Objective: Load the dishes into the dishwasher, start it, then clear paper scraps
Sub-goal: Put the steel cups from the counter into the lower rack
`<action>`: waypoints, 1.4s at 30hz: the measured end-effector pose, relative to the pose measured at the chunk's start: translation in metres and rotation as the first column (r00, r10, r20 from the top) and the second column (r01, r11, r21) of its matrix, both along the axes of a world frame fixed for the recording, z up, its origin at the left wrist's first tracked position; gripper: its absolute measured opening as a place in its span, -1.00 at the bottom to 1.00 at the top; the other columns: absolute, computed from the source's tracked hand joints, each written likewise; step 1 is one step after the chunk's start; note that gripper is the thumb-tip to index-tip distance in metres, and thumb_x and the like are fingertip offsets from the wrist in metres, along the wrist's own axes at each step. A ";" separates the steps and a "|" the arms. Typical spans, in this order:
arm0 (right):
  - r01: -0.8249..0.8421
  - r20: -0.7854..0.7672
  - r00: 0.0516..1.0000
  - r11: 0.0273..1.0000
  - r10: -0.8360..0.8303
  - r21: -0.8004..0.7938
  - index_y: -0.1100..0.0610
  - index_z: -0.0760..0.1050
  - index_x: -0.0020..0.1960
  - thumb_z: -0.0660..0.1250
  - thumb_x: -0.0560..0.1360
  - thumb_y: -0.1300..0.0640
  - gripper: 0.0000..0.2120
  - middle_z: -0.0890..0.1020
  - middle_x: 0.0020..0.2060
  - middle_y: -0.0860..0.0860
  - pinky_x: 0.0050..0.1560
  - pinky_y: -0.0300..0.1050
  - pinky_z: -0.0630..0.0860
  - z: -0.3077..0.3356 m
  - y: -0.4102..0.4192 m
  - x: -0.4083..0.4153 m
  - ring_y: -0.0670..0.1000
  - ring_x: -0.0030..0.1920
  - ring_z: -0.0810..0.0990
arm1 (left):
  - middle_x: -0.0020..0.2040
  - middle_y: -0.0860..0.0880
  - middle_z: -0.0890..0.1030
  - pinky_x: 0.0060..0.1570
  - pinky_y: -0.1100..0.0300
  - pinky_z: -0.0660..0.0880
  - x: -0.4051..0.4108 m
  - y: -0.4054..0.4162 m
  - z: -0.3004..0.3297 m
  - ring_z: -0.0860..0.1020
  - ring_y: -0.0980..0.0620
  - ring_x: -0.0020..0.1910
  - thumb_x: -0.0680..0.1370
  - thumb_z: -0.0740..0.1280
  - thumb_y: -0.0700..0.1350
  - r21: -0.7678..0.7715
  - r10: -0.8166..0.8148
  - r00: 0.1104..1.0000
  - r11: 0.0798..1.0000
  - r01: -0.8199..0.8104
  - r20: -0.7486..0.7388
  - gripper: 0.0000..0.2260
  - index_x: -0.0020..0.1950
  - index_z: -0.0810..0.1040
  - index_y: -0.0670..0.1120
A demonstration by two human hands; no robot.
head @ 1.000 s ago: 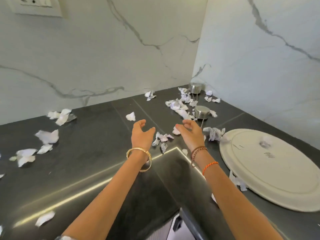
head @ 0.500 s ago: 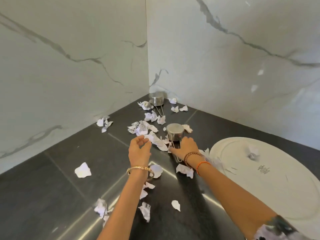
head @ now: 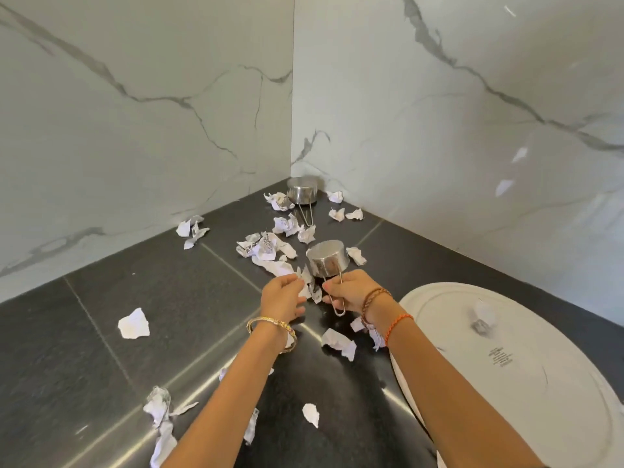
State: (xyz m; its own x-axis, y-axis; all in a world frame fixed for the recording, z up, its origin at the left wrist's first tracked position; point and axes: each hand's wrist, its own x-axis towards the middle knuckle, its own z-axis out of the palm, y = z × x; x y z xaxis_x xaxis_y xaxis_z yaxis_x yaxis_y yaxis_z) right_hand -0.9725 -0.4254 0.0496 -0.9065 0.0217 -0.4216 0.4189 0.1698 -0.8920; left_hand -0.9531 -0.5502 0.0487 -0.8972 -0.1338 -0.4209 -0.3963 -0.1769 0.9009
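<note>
Marble-veined white walls meet in a corner above the dark tiled tabletop (head: 141, 332) that I am looking down on. My right hand (head: 351, 292) has its fingers curled round the wire handle of a small steel measuring cup (head: 327, 261), which is tilted, its bowl toward the corner, lifted off or just touching the tabletop; I cannot tell which. My left hand (head: 282, 298) sits just beside it, fingers bent and pinching the edge of a torn white paper scrap (head: 305, 282) that hangs between the two hands. A gold bangle (head: 270, 329) circles the left wrist; brown and orange thread bands (head: 385, 315) sit on the right wrist.

More paper scraps (head: 270, 248) lie scattered from the far corner of the tabletop toward the near edge, thickest between the two cups. A second steel cup (head: 302, 190) stands in the far corner against the walls, its handle pointing toward me. A large white oval platter (head: 540, 383) rests bottom-up near the right edge of the tabletop, with one crumpled scrap (head: 483, 319) on top of it.
</note>
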 end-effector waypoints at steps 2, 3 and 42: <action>-0.024 -0.059 0.998 0.996 0.018 -0.087 0.35 0.48 -0.17 0.23 0.52 0.39 -0.89 0.49 -0.37 0.12 -0.56 -0.40 0.39 0.006 0.002 0.005 -0.04 -0.35 0.51 | -0.18 -0.02 0.49 -0.31 0.24 0.42 0.005 0.006 0.003 0.46 0.06 -0.27 0.57 0.24 -0.13 0.010 -0.078 0.996 0.997 0.078 0.033 -0.90 0.06 0.45 -0.13; -0.050 -0.093 0.995 0.993 0.040 -0.107 0.39 0.50 -0.06 0.24 0.51 0.38 -0.92 0.50 -0.36 0.11 -0.53 -0.40 0.40 0.010 0.002 0.007 -0.06 -0.37 0.51 | -0.13 -0.04 0.52 -0.27 0.23 0.43 0.005 0.008 0.004 0.48 0.04 -0.21 0.58 0.24 -0.06 0.014 -0.130 0.990 0.991 0.130 0.045 -0.85 0.05 0.47 -0.12; -0.004 -0.116 0.971 0.496 0.210 0.868 0.27 0.44 0.24 0.25 0.55 0.16 -0.69 0.50 0.22 0.20 0.15 -0.04 0.43 -0.023 -0.047 -0.245 0.19 0.23 0.46 | -0.60 0.02 0.44 -0.71 0.46 0.27 -0.119 -0.061 0.005 0.34 0.22 -0.71 0.43 0.31 -0.39 0.323 0.136 0.990 0.936 -0.138 0.028 -0.81 -0.30 0.43 -0.15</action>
State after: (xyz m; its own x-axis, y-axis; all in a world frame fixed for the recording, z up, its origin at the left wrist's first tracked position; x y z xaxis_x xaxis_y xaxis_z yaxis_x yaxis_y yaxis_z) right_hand -1.2179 -0.4727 0.0270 -0.9813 0.1752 -0.0792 0.1917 0.9238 -0.3315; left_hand -1.0724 -0.6112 0.0536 -0.8773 -0.1110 -0.4670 -0.3526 -0.5110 0.7840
